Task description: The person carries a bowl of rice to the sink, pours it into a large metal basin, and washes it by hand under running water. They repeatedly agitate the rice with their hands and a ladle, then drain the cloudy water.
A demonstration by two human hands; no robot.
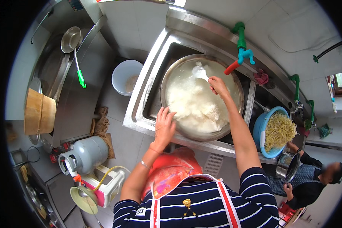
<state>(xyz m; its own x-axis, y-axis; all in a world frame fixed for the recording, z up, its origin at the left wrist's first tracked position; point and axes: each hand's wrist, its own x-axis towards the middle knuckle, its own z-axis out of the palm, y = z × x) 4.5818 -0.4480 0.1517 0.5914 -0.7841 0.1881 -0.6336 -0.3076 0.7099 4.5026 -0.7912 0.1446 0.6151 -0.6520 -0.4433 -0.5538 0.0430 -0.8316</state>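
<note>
A wide metal basin (240, 85) rests in the steel sink (151, 104) before me. Cloudy water fills it, and a pale clumped mass that looks like cooked rice (198, 109) lies in the water towards the near side. My right hand (219, 87) grips a white plastic paddle or spoon (199, 73), its broad end in the water near the far side. At the basin's left near rim is my left hand (164, 125), fingers apart and holding nothing; whether it touches the rim I cannot tell.
A blue-handled tap (242, 55) with a red spout overhangs the basin. On the right, a blue tub (258, 131) holds bean sprouts (279, 131); beyond it a person (310, 171) holds a metal pot (286, 166). Leftward stand a white bucket (121, 77) and a gas cylinder (89, 154).
</note>
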